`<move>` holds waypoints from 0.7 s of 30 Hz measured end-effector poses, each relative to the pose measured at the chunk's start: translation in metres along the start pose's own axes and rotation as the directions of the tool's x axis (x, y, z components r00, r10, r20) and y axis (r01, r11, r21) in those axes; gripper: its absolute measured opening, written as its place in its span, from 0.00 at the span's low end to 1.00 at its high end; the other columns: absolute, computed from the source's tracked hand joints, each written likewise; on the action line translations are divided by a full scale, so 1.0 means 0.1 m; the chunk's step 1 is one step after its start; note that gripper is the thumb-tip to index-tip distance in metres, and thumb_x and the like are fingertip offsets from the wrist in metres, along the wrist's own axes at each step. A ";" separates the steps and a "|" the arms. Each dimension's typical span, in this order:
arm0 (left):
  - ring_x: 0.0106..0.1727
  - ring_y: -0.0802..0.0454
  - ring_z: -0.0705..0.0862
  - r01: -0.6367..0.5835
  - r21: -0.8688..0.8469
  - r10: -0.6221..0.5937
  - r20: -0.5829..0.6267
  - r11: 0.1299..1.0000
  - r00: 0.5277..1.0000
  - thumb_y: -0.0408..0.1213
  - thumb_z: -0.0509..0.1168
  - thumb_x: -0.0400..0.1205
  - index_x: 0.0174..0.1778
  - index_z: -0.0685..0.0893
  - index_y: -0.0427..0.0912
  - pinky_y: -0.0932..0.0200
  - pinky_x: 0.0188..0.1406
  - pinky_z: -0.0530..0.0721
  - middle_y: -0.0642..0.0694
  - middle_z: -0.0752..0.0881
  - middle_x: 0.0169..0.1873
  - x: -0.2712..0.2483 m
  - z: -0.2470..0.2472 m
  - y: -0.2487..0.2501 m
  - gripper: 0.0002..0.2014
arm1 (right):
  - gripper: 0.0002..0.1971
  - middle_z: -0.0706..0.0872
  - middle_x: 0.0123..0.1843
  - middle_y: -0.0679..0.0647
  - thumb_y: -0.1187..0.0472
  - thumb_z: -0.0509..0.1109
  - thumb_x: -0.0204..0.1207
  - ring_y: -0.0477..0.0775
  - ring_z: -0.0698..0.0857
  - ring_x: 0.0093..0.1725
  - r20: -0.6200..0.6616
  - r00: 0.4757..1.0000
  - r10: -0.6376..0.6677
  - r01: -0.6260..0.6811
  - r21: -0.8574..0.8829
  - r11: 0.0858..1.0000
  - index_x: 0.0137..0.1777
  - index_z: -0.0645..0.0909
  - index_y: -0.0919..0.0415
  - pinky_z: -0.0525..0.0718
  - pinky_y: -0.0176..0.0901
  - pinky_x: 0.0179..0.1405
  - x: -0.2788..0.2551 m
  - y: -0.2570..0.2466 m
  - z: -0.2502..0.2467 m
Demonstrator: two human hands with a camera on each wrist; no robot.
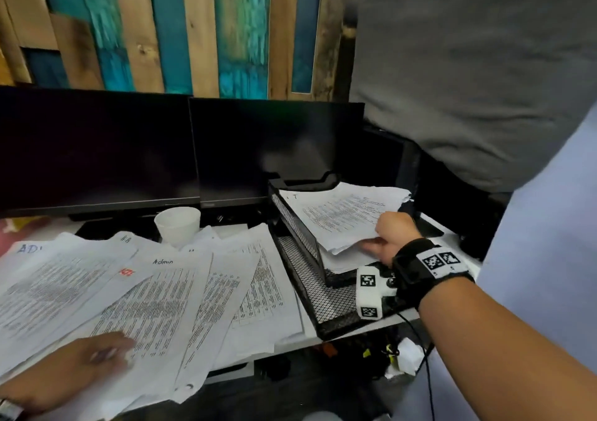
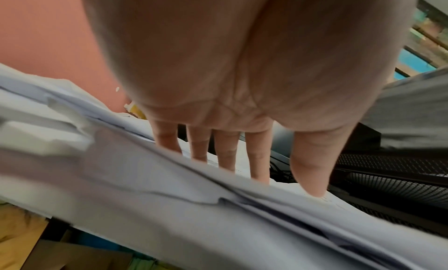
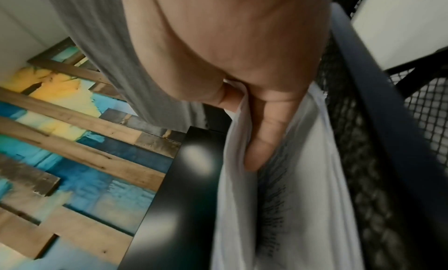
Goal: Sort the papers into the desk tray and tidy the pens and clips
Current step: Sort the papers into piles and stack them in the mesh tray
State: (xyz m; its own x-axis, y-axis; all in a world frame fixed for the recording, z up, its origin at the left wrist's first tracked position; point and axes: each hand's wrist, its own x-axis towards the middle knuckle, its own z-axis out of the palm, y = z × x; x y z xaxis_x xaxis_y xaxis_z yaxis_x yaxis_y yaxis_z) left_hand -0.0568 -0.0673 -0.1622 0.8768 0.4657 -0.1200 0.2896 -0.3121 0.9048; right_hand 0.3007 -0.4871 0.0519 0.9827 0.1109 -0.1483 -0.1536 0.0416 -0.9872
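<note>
White loose papers (image 1: 155, 294) fan across the near desk, light, floppy and quick to slide; the left hand (image 1: 87, 361) rests on them with fingers straight. Farther right, the right hand (image 1: 392, 238) pinches a sheaf (image 1: 339, 217) by its near edge in the mesh desk tray (image 1: 310, 278); supporting it underneath should prevent sagging.

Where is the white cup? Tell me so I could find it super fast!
Look at the two dark monitors along the back of the desk. Right below the spot where they meet, a white cup stands upright at the far edge of the spread-out papers. It is the only round, standing thing there; everything beside it is flat printed sheets.
</note>
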 end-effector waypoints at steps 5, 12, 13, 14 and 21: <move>0.77 0.32 0.75 -0.006 0.015 0.007 -0.060 1.000 0.998 0.48 0.93 0.53 0.66 0.91 0.38 0.33 0.81 0.63 0.36 0.82 0.72 0.12 0.02 -0.27 0.44 | 0.17 0.93 0.52 0.58 0.73 0.56 0.84 0.65 0.92 0.52 0.047 0.996 0.077 -0.081 0.077 0.994 0.52 0.86 0.57 0.90 0.73 0.54 -0.01 0.04 -0.08; 0.70 0.65 0.79 0.108 0.056 -0.106 -0.038 0.993 0.994 0.24 0.85 0.62 0.46 0.97 0.59 0.36 0.83 0.64 0.40 0.83 0.71 0.21 0.07 -0.35 0.25 | 0.37 0.60 0.88 0.63 0.68 0.60 0.82 0.68 0.69 0.83 -0.106 0.985 -0.140 0.110 -0.244 0.963 0.89 0.51 0.59 0.71 0.56 0.79 0.00 -0.05 0.11; 0.73 0.57 0.78 0.103 0.007 -0.103 -0.013 0.995 0.995 0.27 0.85 0.60 0.49 0.98 0.51 0.38 0.83 0.66 0.43 0.83 0.70 0.18 0.02 -0.28 0.22 | 0.40 0.56 0.90 0.59 0.68 0.62 0.80 0.65 0.65 0.86 -0.149 0.963 -0.224 0.178 -0.271 0.946 0.90 0.49 0.55 0.67 0.54 0.81 -0.02 -0.09 0.15; 0.75 0.49 0.77 0.102 -0.022 -0.101 0.021 0.995 0.995 0.29 0.85 0.60 0.51 0.97 0.46 0.38 0.83 0.66 0.44 0.83 0.70 0.14 0.01 -0.17 0.22 | 0.42 0.54 0.91 0.57 0.67 0.63 0.78 0.62 0.60 0.88 -0.167 0.936 -0.309 0.245 -0.321 0.915 0.90 0.50 0.54 0.63 0.55 0.85 -0.08 -0.15 0.19; 0.76 0.55 0.74 0.019 0.090 -0.028 0.097 0.996 0.995 0.45 0.86 0.69 0.58 0.95 0.51 0.56 0.81 0.66 0.53 0.81 0.71 -0.05 0.13 0.43 0.21 | 0.24 0.79 0.76 0.50 0.66 0.67 0.79 0.52 0.76 0.75 0.203 0.759 -0.618 0.642 -0.390 0.660 0.75 0.77 0.51 0.72 0.41 0.78 -0.52 -0.30 0.77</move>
State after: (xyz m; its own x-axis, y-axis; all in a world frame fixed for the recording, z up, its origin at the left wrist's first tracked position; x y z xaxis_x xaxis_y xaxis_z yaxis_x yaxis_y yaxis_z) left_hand -0.0439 -0.0936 -0.1280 0.9015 0.3915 -0.1845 0.3399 -0.3765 0.8618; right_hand 0.2459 -0.4182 0.0939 0.8201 0.2601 0.5097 0.5697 -0.2881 -0.7697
